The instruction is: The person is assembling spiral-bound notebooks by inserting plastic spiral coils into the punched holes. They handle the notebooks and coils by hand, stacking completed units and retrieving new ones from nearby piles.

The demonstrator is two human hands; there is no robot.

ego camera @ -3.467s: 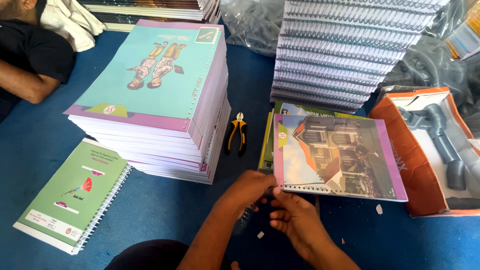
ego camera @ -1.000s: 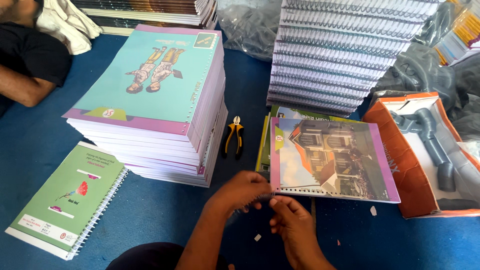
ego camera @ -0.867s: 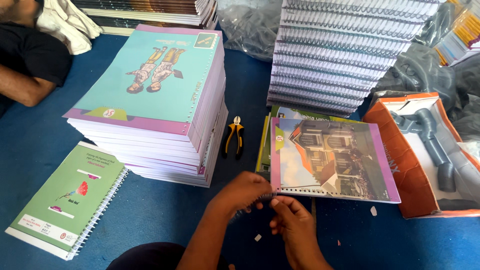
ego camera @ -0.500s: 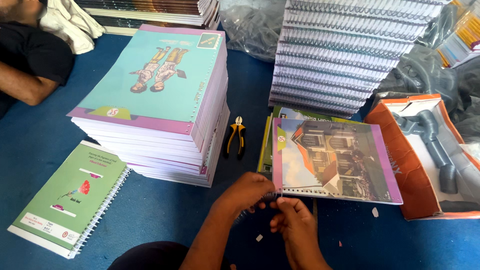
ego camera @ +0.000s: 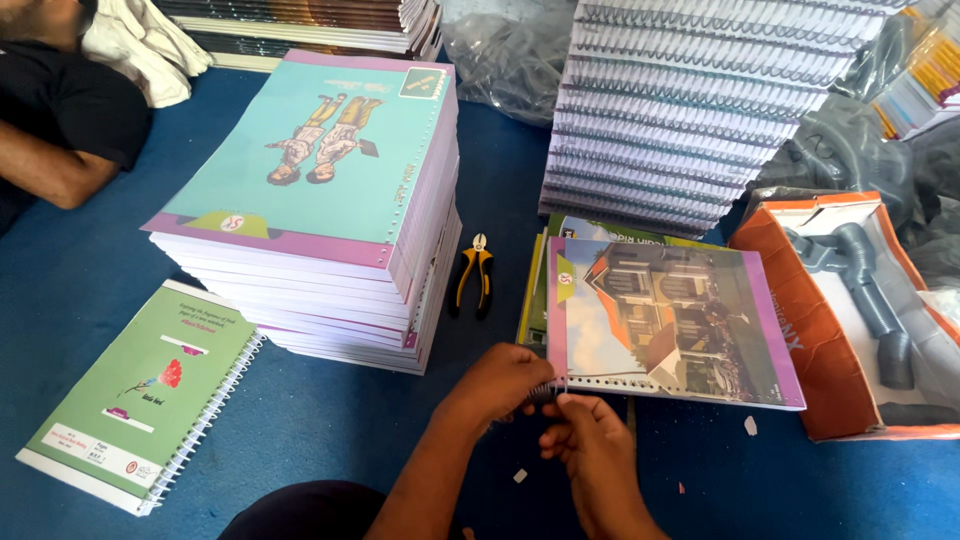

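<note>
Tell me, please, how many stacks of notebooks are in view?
3: one tall stack with a teal cover left of the pliers, one spiral-bound stack at the upper right, and one low stack along the top edge. More may lie outside the view.

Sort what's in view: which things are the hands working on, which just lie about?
In hand: left hand and right hand at the punched edge of the house-cover notebook.

Lying about: pliers, green spiral notebook, teal-cover stack, bound stack, orange box.
</note>
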